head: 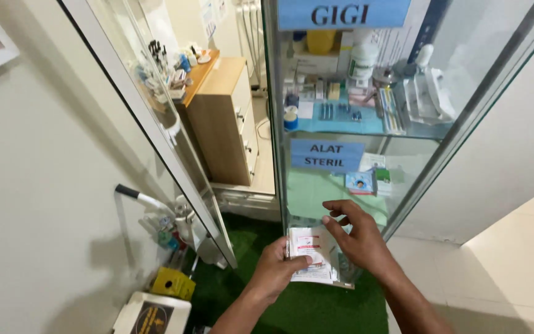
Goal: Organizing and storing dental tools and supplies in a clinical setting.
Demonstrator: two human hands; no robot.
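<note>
My left hand (276,267) grips a stack of flat white pouches with red print (309,252) by its lower left edge. My right hand (358,237) rests its fingers on the top and right side of the same stack, index finger raised. Both hands hover in front of the lower shelf of a glass cabinet (341,185), just below its blue label. The shelf behind holds a small blue-and-white box (360,182) and a green one beside it.
The cabinet's glass door (156,124) stands swung open to the left. An upper shelf carries bottles, tape rolls and metal instruments (353,99). A wooden drawer unit (227,117) is behind. Green mat (316,309), a yellow box (172,283) and a white bin lid (152,312) lie below.
</note>
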